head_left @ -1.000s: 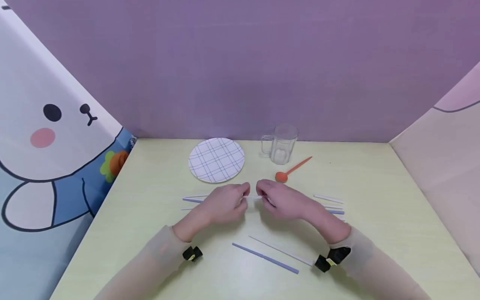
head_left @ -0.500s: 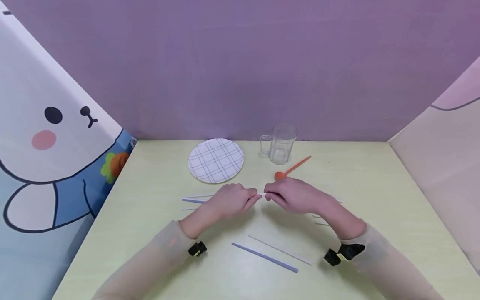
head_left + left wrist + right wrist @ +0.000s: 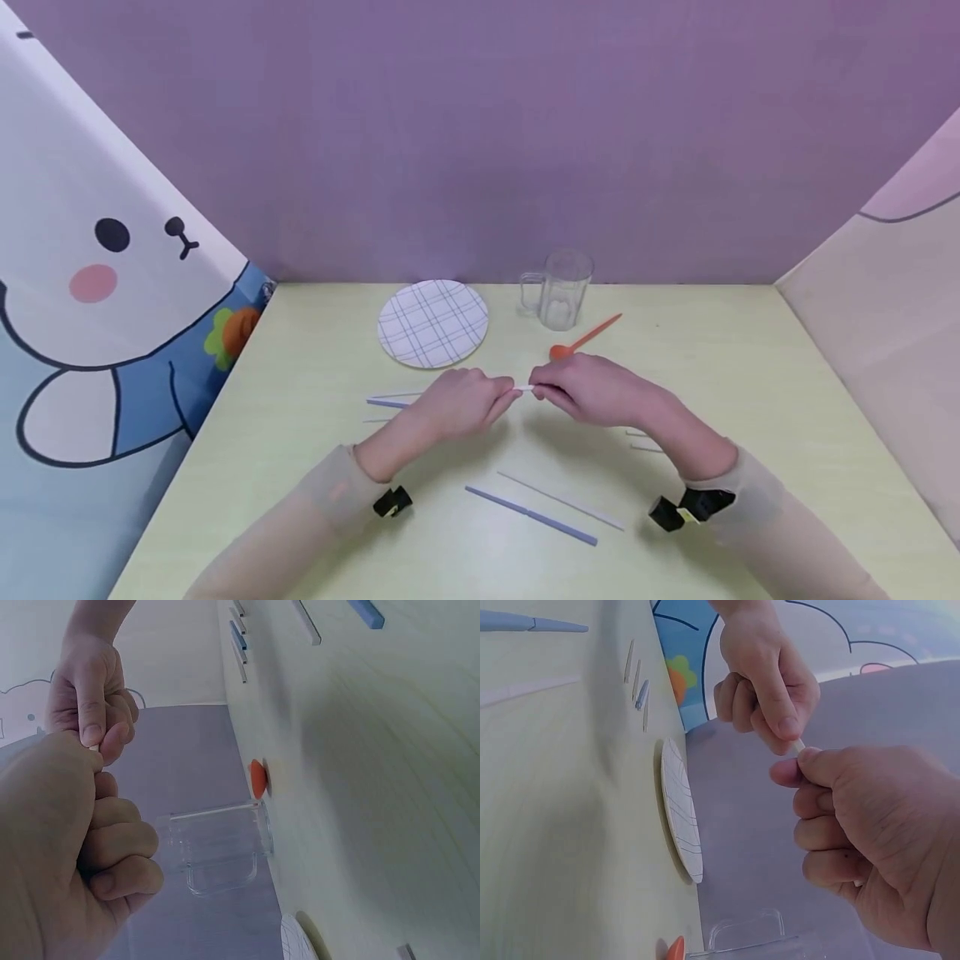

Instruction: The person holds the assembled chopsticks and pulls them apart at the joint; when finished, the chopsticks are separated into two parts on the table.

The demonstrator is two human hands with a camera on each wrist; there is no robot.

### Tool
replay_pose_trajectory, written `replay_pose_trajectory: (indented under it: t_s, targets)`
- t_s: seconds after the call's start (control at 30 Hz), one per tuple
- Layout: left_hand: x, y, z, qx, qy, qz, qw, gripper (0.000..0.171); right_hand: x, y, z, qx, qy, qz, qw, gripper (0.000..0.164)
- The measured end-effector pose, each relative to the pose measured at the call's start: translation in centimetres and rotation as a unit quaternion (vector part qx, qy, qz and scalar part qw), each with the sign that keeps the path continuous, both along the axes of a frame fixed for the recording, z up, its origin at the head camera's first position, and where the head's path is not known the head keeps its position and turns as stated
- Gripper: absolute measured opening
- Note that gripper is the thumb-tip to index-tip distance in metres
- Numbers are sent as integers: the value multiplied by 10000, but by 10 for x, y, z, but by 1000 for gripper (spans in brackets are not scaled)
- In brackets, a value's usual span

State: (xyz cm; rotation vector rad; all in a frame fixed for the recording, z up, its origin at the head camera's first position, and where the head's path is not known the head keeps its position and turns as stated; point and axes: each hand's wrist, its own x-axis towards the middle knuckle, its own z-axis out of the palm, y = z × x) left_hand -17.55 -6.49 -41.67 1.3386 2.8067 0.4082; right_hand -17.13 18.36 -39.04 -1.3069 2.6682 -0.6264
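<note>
Both hands meet above the middle of the table on a thin white chopstick (image 3: 522, 387), of which only a short piece shows between them. My left hand (image 3: 467, 402) pinches it between thumb and index finger, the other fingers curled. From the other side my right hand (image 3: 592, 390) pinches it likewise; its remaining fingers are curled in the right wrist view. Most of the chopstick is hidden by the hands. Nearer the front, a blue chopstick (image 3: 531, 515) with a seam partway along lies beside a thin white one (image 3: 560, 500).
Behind the hands are a checked plate (image 3: 432, 323), a clear mug (image 3: 566, 290) and an orange spoon (image 3: 585, 336). Several thin blue and white sticks (image 3: 387, 404) lie left, partly under my left arm. More white sticks (image 3: 645, 447) lie by my right forearm. A purple wall (image 3: 480, 150) bounds the table.
Over the first half second both hands moved right, the right one also slightly up, and the visible piece of chopstick shortened. Since then they have stayed almost still.
</note>
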Motion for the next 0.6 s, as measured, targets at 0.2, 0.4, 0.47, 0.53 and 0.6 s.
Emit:
replay_pose_trajectory:
  t_s: [0.2, 0.4, 0.47, 0.53, 0.6]
  targets:
    - [2, -2, 2, 183, 267, -63, 9995, 40, 2, -1, 5, -36, 99, 22, 9999, 16]
    - [5, -4, 8, 260, 422, 75, 9987, 42, 5, -5, 11, -51, 95, -2, 9999, 20]
    - [6, -4, 11, 257, 463, 183, 9984, 43, 5, -7, 12, -51, 165, -2, 9999, 21]
    - [7, -3, 14, 232, 500, 294, 9980, 43, 6, -8, 13, -25, 250, -45, 9997, 23]
    - [8, -1, 17, 188, 486, 354, 9980, 42, 6, -8, 15, -4, 335, -78, 9994, 25]
